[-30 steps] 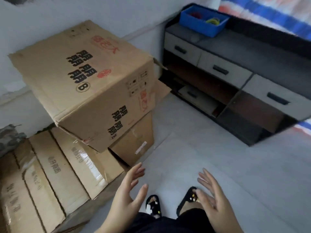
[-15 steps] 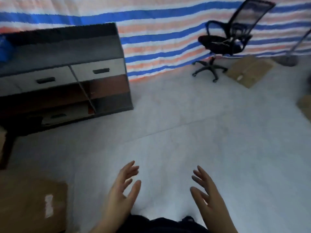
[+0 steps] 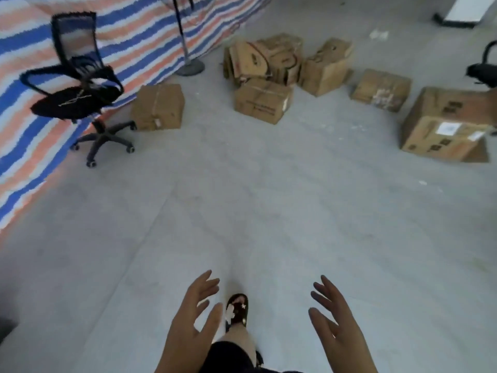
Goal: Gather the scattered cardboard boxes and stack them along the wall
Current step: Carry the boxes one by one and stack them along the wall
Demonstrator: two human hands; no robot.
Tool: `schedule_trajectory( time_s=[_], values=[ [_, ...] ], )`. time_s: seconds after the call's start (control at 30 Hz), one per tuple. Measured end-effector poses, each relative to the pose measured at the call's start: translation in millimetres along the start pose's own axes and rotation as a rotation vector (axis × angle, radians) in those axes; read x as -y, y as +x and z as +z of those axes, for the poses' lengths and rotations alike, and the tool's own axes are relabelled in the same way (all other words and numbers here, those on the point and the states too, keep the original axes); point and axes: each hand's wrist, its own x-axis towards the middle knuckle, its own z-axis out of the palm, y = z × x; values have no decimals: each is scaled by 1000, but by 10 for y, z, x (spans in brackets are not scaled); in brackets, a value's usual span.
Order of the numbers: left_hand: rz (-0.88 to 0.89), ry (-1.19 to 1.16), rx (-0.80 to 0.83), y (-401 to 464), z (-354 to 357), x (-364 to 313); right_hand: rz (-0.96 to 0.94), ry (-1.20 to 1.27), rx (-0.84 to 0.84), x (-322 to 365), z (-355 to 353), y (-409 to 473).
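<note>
Several brown cardboard boxes lie scattered on the grey floor far ahead. One taped box (image 3: 158, 106) sits by the striped tarp. A low box (image 3: 262, 103) lies in front of a heap of crumpled boxes (image 3: 265, 56). Further right are a tilted box (image 3: 326, 67), a small box (image 3: 381, 90) and a large labelled box (image 3: 441, 125) with a loose flap. My left hand (image 3: 192, 323) and my right hand (image 3: 340, 328) hang low in front of me, fingers spread, holding nothing, far from every box.
A black mesh office chair (image 3: 78, 87) stands on the left against a blue, orange and white striped tarp (image 3: 32, 135). A pole on a round base (image 3: 189, 66) stands by the tarp. Another black chair (image 3: 484, 68) shows at the right edge. My sandalled foot (image 3: 236, 309) steps forward.
My view has swung right, away from the stacked boxes and the cabinet, to the scattered boxes across the floor. Both hands stay spread and hold nothing.
</note>
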Motion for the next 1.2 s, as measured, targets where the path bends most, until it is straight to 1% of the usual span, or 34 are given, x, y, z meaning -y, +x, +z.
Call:
schedule_trajectory(
  time_s=[0.1, 0.23, 0.4, 0.53, 0.63, 0.77, 0.93, 1.07, 1.2],
  values=[
    [50, 17, 138, 529, 377, -125, 39, 20, -149, -54, -257, 250],
    [111, 32, 303, 1332, 849, -238, 54, 42, -283, -68, -514, 773],
    [183, 37, 394, 2513, 1392, -649, 25, 66, -461, 124, -889, 1736],
    [225, 31, 449, 3274, 1819, -948, -6, 81, -528, 258, -1116, 2449],
    [219, 36, 496, 3660, 2167, -1026, 16, 82, -525, 247, -1300, 2864],
    [178, 50, 472, 4198, 2658, -1079, 43, 64, -499, 186, -1698, 3520],
    [109, 25, 375, 4946, 3492, -1196, 32, 31, -412, 206, -2498, 4653],
    [92, -10, 281, 5476, 4158, -1548, 11, -13, -320, 372, -3189, 5557],
    [44, -17, 185, 6002, 4561, -1770, 22, -44, -194, 475, -3556, 6406]
  ],
)
